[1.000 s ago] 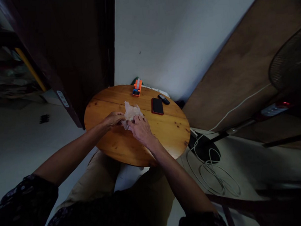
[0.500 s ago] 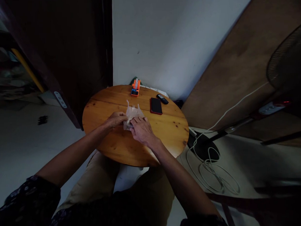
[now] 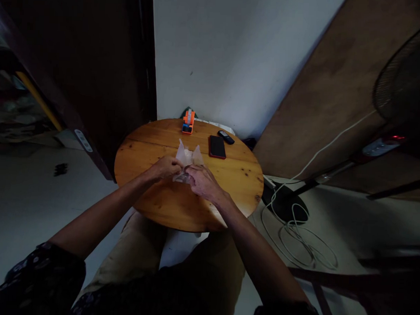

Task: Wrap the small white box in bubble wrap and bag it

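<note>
A whitish, translucent plastic bag [image 3: 187, 155] lies on the round wooden table [image 3: 167, 204], two of its corners pointing up on the far side. My left hand [image 3: 168, 167] pinches it from the left with thumb and forefinger. From the right, the curled fingers of my right hand [image 3: 202, 181] grip its near part. My fingertips almost meet over the middle of the bag. Whatever is inside cannot be made out, as the fingers and the crumpled plastic hide it.
Toward the wall stands an orange tape dispenser [image 3: 188, 122] with a blue front. A dark phone with a red edge [image 3: 217, 147] and a small black keypad phone [image 3: 226, 137] lie right of it. A standing fan [image 3: 401, 86] and a coiled white cable [image 3: 302, 236] are on the right.
Both hands have shifted slightly to the right and drawn a little closer together. The bag's far corners have spread wider apart and its sides stand out more.
</note>
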`<state>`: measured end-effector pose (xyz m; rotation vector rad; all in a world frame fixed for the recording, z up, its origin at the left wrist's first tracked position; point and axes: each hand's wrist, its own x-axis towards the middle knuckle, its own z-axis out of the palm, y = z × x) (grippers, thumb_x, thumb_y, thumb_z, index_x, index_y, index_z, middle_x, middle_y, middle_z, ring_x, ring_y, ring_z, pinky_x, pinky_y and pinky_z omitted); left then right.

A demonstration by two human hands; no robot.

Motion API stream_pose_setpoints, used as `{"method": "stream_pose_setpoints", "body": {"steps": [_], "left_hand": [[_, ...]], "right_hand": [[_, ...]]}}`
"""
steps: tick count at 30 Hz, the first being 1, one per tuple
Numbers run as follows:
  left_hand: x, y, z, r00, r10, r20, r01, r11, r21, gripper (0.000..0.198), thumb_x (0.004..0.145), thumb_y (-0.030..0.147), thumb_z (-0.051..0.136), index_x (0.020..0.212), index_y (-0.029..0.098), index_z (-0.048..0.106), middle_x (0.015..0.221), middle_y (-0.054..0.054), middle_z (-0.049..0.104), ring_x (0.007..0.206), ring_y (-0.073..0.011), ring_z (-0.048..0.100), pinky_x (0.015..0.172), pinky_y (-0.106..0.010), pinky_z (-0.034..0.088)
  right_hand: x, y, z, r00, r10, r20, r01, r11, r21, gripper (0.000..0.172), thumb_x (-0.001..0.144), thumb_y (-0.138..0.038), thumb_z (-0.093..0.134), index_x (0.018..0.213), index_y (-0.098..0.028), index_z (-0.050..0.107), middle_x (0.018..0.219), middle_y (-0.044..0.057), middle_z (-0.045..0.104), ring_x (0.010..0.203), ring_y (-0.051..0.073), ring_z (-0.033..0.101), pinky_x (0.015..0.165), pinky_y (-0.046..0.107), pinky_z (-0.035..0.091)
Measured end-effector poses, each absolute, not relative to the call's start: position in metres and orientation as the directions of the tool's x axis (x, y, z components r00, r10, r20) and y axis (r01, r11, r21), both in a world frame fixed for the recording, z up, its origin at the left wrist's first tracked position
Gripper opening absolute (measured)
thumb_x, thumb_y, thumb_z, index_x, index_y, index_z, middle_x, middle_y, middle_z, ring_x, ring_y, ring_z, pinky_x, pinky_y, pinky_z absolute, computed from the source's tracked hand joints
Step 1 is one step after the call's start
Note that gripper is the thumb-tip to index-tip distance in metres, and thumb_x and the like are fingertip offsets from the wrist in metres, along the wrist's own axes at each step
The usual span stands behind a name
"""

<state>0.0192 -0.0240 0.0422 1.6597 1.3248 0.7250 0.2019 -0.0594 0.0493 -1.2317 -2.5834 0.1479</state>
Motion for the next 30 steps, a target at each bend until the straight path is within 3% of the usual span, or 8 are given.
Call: {"method": "stream_pose_setpoints", "body": {"steps": [6, 11, 15, 22, 26, 30], "left_hand": [[0.022, -0.025, 0.03, 0.317, 0.939, 0.136, 0.697, -0.328, 0.637, 0.026, 0.071, 0.026, 0.061, 0.088, 0.017, 0.079, 0.071, -0.001, 0.065, 0.069, -0.0165, 0.057, 0.064, -0.026, 0.041], [0.02, -0.019, 0.021, 0.464, 0.831, 0.307, 0.695, -0.556, 0.456, 0.017, 0.077, 0.027, 0.064, 0.085, 0.02, 0.077, 0.096, -0.008, 0.069, 0.094, -0.0238, 0.06, 0.087, -0.033, 0.046], [0.02, -0.019, 0.023, 0.573, 0.767, 0.289, 0.666, -0.642, 0.381, 0.014, 0.079, 0.021, 0.06, 0.083, 0.019, 0.073, 0.099, -0.009, 0.068, 0.097, -0.0244, 0.059, 0.091, -0.035, 0.047], [0.022, -0.026, 0.037, 0.666, 0.707, 0.24, 0.66, -0.707, 0.253, 0.019, 0.084, 0.018, 0.053, 0.091, 0.016, 0.07, 0.104, -0.01, 0.067, 0.101, -0.0238, 0.059, 0.096, -0.037, 0.047], [0.023, -0.027, 0.043, 0.694, 0.691, 0.201, 0.659, -0.723, 0.208, 0.02, 0.086, 0.017, 0.05, 0.089, 0.016, 0.07, 0.1, -0.01, 0.067, 0.097, -0.0233, 0.058, 0.094, -0.037, 0.047], [0.024, -0.029, 0.046, 0.699, 0.693, 0.176, 0.667, -0.721, 0.19, 0.021, 0.086, 0.017, 0.05, 0.09, 0.015, 0.07, 0.102, -0.011, 0.067, 0.097, -0.0245, 0.057, 0.094, -0.038, 0.046]], "right_hand": [[0.209, -0.057, 0.045, -0.59, 0.768, 0.247, 0.694, 0.64, -0.331, 0.037, 0.082, -0.001, 0.045, 0.104, -0.015, 0.071, 0.11, 0.009, 0.073, 0.103, 0.02, 0.066, 0.093, 0.029, 0.047], [0.222, -0.055, 0.034, -0.474, 0.813, 0.338, 0.699, 0.581, -0.417, 0.031, 0.086, -0.007, 0.046, 0.101, -0.017, 0.071, 0.114, 0.009, 0.072, 0.107, 0.02, 0.066, 0.097, 0.032, 0.048], [0.237, -0.056, 0.028, -0.205, 0.921, 0.333, 0.804, 0.352, -0.48, 0.029, 0.088, -0.019, 0.052, 0.113, -0.016, 0.066, 0.114, 0.011, 0.07, 0.098, 0.021, 0.066, 0.088, 0.034, 0.051], [0.244, -0.057, 0.027, 0.023, 1.0, 0.007, 0.855, -0.016, -0.518, 0.042, 0.088, -0.038, 0.06, 0.123, -0.016, 0.06, 0.104, 0.009, 0.073, 0.091, 0.022, 0.068, 0.078, 0.03, 0.049], [0.241, -0.052, 0.022, 0.056, 0.998, -0.041, 0.833, -0.07, -0.549, 0.046, 0.087, -0.04, 0.062, 0.126, -0.016, 0.058, 0.09, 0.006, 0.072, 0.082, 0.021, 0.067, 0.071, 0.028, 0.047], [0.238, -0.045, 0.007, 0.013, 1.0, 0.016, 0.779, -0.001, -0.628, 0.054, 0.083, -0.031, 0.062, 0.134, -0.014, 0.052, 0.083, 0.003, 0.068, 0.077, 0.018, 0.064, 0.067, 0.026, 0.046]]}}
